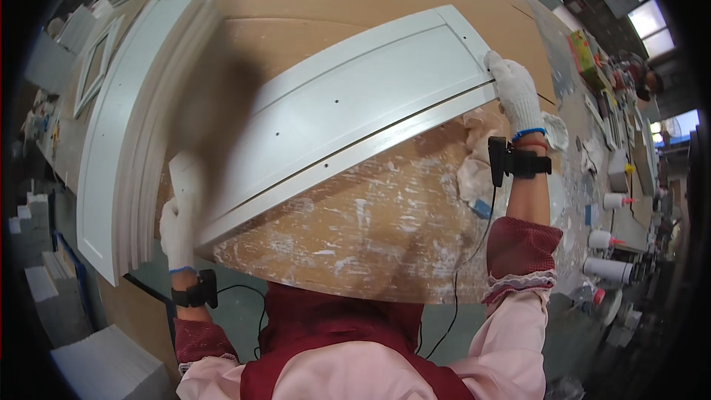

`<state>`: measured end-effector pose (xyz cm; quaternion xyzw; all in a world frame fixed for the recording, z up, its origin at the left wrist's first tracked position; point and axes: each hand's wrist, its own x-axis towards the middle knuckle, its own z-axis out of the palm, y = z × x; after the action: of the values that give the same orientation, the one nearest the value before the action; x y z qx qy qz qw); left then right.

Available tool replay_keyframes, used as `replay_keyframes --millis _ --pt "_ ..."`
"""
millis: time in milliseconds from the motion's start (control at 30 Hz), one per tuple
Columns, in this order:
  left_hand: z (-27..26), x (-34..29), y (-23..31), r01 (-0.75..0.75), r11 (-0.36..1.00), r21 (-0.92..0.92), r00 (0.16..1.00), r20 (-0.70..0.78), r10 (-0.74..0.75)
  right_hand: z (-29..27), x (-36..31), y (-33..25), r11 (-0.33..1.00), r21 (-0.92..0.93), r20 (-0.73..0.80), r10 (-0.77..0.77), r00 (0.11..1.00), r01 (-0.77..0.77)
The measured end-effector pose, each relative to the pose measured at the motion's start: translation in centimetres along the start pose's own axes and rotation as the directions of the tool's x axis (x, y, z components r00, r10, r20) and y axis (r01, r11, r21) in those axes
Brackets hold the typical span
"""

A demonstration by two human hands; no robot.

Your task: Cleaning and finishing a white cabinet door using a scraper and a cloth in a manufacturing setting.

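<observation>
A long white cabinet door panel point(370, 104) with a recessed middle and several small dark holes lies slantwise over the worktable, its left end nearer me. A dark groove runs along its near side. My right hand point(516, 92), in a white knit glove, is closed on the far right end, fingers on the face near the corner. My left hand point(178, 233), gloved alike, grips the near left end; its fingers are partly hidden. A dark blurred smudge covers part of the panel's left side, so what lies under it cannot be made out.
A stack of similar white panels point(122, 133) stands at the left. Paint-streaked brown board point(341, 230) covers the table. A crumpled cloth point(478, 159) lies by my right wrist. White bottles point(603, 240) with red caps line the right side. Cables hang from both wrist devices.
</observation>
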<state>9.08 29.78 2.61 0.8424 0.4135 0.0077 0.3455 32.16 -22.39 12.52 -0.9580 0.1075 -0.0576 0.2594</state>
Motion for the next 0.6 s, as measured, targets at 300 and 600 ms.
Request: replay_keyframes --millis 300,600 --pt "-0.8 -1.3 -3.7 -0.179 0.984 -0.021 0.975 0.131 0.18 -5.6 -32.0 9.8 0.963 0.23 -0.197 0.188 0.962 -0.141" --pt "-1.4 -3.3 -2.7 -0.263 0.944 0.2 0.963 0.109 0.246 0.9 -43.8 15.0 0.883 0.056 -0.069 0.47 0.88 -0.467"
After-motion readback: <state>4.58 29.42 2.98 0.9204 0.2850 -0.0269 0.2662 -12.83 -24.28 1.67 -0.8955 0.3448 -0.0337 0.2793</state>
